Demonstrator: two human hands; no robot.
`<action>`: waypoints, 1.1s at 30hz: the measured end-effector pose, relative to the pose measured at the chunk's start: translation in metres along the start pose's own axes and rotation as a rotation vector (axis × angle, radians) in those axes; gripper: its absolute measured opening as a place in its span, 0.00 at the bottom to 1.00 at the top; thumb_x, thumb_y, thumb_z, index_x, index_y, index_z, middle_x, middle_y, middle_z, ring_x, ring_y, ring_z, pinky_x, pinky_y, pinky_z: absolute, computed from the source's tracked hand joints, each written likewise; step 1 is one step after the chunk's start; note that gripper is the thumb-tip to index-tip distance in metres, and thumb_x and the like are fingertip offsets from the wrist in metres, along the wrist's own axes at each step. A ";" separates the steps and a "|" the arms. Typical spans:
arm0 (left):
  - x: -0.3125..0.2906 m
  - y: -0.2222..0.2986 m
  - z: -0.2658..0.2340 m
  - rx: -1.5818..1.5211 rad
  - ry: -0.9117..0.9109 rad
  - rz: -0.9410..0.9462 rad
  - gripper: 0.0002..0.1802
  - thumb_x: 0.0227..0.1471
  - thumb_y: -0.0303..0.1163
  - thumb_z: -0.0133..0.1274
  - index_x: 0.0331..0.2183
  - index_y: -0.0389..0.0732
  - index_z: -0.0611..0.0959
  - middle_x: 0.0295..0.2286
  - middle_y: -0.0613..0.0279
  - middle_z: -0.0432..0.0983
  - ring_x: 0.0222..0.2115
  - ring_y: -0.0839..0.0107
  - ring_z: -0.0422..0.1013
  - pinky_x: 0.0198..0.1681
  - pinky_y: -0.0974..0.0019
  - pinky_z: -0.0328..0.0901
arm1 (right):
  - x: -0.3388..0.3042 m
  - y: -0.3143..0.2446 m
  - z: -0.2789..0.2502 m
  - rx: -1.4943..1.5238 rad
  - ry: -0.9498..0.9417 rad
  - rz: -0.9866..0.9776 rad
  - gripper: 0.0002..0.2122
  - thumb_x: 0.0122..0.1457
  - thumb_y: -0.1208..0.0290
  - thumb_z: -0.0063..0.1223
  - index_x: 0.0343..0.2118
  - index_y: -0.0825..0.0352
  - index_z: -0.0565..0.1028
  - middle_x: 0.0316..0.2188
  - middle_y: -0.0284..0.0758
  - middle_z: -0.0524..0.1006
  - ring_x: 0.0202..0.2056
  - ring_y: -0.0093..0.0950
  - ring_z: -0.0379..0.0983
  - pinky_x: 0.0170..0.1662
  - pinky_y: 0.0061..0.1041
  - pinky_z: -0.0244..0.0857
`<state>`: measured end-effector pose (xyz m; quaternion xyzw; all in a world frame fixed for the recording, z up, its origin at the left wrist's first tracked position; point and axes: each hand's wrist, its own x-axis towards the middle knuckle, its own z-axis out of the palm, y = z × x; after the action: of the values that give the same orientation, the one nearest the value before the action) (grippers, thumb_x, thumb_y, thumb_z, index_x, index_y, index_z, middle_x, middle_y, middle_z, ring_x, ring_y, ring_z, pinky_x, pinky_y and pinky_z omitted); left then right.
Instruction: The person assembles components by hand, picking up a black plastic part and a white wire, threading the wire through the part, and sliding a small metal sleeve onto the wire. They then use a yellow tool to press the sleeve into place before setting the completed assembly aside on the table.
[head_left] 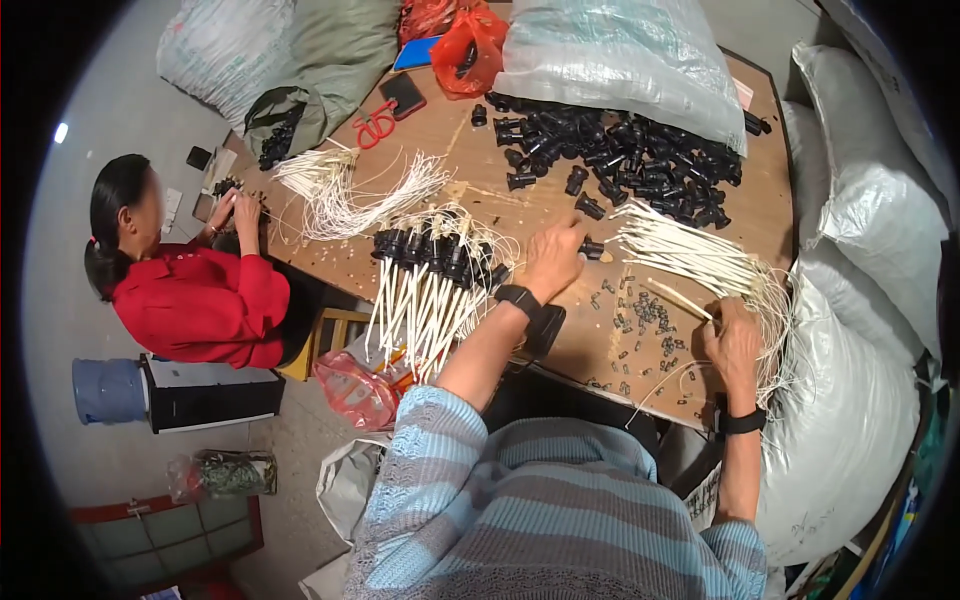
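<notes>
Right hand [735, 342] pinches a slim white tube [680, 298]; left hand [556, 256], finger grip unclear, rests beside a black plastic part [593, 249], a crinkled sack [625, 65] crowding the brown table [440, 125]

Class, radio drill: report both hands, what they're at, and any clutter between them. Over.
Left hand beside a black fitting, hold unclear. Right hand pinching a white tube. Small black pieces scattered between hands on the brown table.

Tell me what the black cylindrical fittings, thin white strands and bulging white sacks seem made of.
Black cylindrical fittings: probably moulded plastic, with glossy highlights. Thin white strands: perhaps plastic-coated wire, smooth and curling; cores hidden. Bulging white sacks: likely woven plastic, sheen along creases.
</notes>
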<state>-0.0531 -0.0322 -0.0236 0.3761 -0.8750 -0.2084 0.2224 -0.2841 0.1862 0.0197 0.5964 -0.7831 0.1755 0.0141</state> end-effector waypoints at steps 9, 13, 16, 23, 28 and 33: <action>-0.047 0.047 -0.021 -0.606 -0.147 -0.008 0.17 0.43 0.22 0.48 0.39 0.37 0.77 0.29 0.53 0.75 0.29 0.56 0.72 0.35 0.62 0.66 | -0.016 -0.040 0.003 0.566 -0.183 -0.110 0.09 0.56 0.73 0.52 0.39 0.65 0.76 0.26 0.42 0.73 0.26 0.41 0.72 0.29 0.36 0.63; -0.051 0.046 -0.020 -0.566 -0.137 0.122 0.19 0.37 0.15 0.42 0.36 0.37 0.77 0.30 0.48 0.72 0.34 0.50 0.70 0.38 0.57 0.65 | -0.015 -0.050 0.005 0.449 -0.137 -0.247 0.09 0.55 0.71 0.53 0.39 0.63 0.76 0.23 0.40 0.72 0.24 0.39 0.72 0.27 0.37 0.64; -0.054 0.054 -0.002 -0.420 -0.064 0.360 0.13 0.38 0.14 0.43 0.30 0.37 0.75 0.27 0.53 0.71 0.33 0.54 0.70 0.36 0.61 0.64 | -0.020 -0.072 0.005 0.253 -0.076 -0.268 0.11 0.53 0.69 0.55 0.40 0.61 0.76 0.21 0.38 0.72 0.23 0.39 0.73 0.25 0.37 0.64; -0.061 0.057 -0.022 -0.223 0.045 0.505 0.21 0.39 0.18 0.52 0.40 0.45 0.79 0.26 0.58 0.72 0.28 0.53 0.71 0.31 0.60 0.66 | -0.016 -0.058 -0.031 0.302 -0.151 0.091 0.22 0.45 0.73 0.59 0.47 0.61 0.76 0.30 0.45 0.78 0.30 0.43 0.76 0.32 0.38 0.68; -0.071 0.091 -0.029 -0.139 -0.243 0.426 0.21 0.45 0.24 0.53 0.44 0.47 0.79 0.29 0.58 0.77 0.27 0.57 0.74 0.28 0.64 0.68 | -0.019 -0.044 0.020 0.726 0.161 -0.220 0.08 0.48 0.78 0.55 0.33 0.66 0.75 0.41 0.41 0.78 0.27 0.33 0.76 0.28 0.29 0.69; -0.077 0.040 -0.032 -0.128 -0.300 -0.182 0.13 0.53 0.26 0.50 0.43 0.40 0.78 0.25 0.57 0.77 0.19 0.66 0.72 0.24 0.68 0.67 | -0.031 -0.031 -0.019 1.936 -0.209 0.361 0.02 0.54 0.77 0.55 0.30 0.67 0.75 0.40 0.37 0.79 0.26 0.26 0.75 0.29 0.24 0.68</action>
<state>-0.0108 0.0443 0.0061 0.4038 -0.8456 -0.3364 0.0932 -0.2497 0.2134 0.0385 0.2345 -0.3781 0.6860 -0.5757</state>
